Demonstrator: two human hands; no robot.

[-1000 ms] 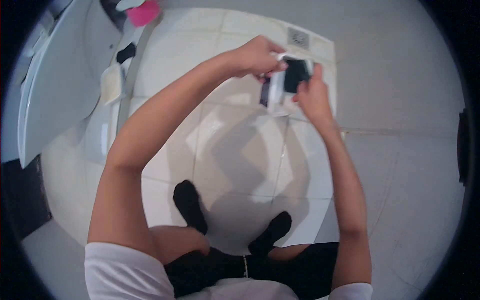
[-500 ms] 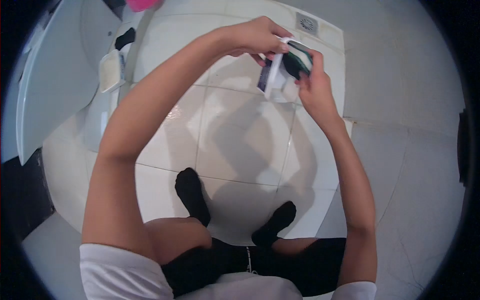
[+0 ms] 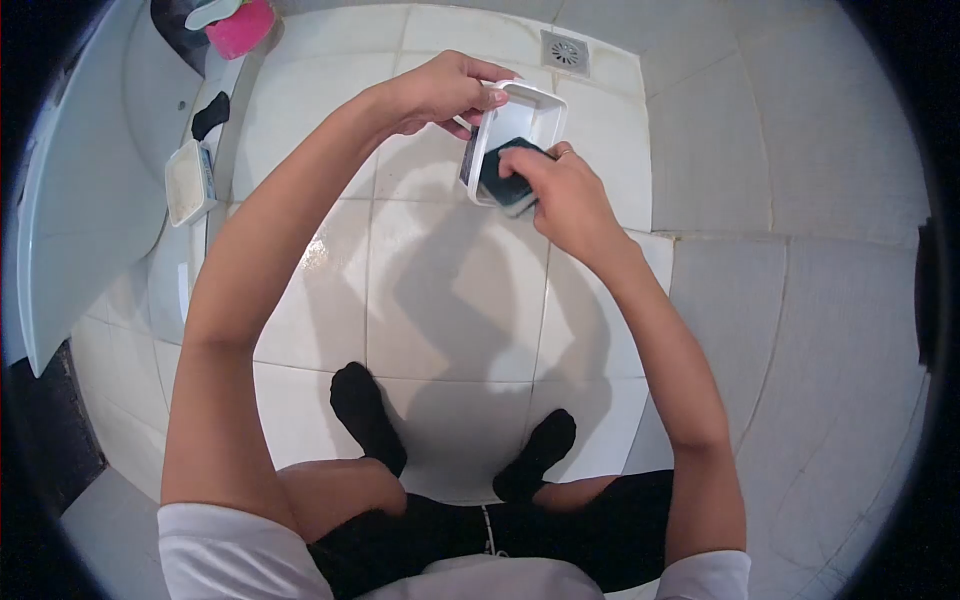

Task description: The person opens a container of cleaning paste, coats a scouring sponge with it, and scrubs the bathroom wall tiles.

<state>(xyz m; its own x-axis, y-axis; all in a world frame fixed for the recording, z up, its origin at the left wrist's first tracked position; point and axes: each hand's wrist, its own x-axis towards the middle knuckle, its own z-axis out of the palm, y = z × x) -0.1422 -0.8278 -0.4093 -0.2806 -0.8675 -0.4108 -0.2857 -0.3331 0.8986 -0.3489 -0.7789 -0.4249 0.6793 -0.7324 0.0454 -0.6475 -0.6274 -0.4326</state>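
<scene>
My left hand (image 3: 450, 93) grips the upper left rim of a white plastic tub (image 3: 543, 112), which is held in the air, tilted with its opening towards me. A dark label shows on the tub's left side. In my right hand (image 3: 572, 195) is a dark green scouring sponge (image 3: 507, 172) with a paler layer underneath. The sponge lies against the lower end of the tub, partly inside its rim. My right fingers bend over its dark face, and the thumb side is partly hidden.
Below is a pale tiled floor (image 3: 310, 290) with a metal drain grate (image 3: 566, 53) at the far end. On the ledge at left stand a second white tub (image 3: 187, 183) and a black cloth-like item (image 3: 210, 116). A pink container (image 3: 240, 30) is farther back. My feet wear black socks (image 3: 366, 415).
My right hand has moved the sponge down and left, from the tub's upper end to its lower end. The tub has turned so its inside faces me more. The view has shifted slightly.
</scene>
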